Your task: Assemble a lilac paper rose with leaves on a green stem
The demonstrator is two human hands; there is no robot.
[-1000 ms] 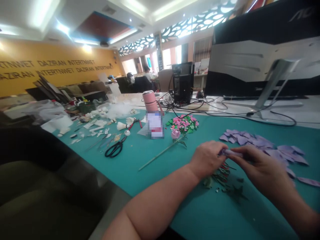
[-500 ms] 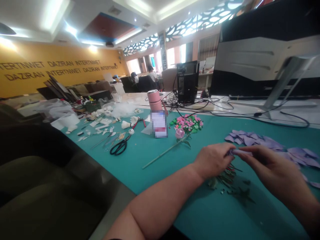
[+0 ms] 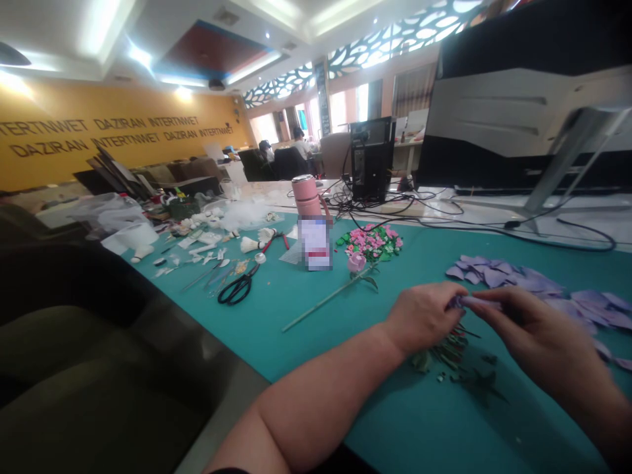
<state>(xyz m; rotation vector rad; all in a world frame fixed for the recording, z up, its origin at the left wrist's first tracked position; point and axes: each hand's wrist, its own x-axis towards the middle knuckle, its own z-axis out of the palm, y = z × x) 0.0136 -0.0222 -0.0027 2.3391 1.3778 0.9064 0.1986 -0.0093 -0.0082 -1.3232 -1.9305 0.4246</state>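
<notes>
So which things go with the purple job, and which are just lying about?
Seem to belong:
purple piece, between left hand and right hand
purple petals nearby

Probably just lying about:
pink bottle
computer tower
monitor

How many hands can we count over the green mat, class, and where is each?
2. The left hand grips a rolled lilac piece at its left end; the right hand pinches it farther right. Neither is hidden, though some fingers are.
</notes>
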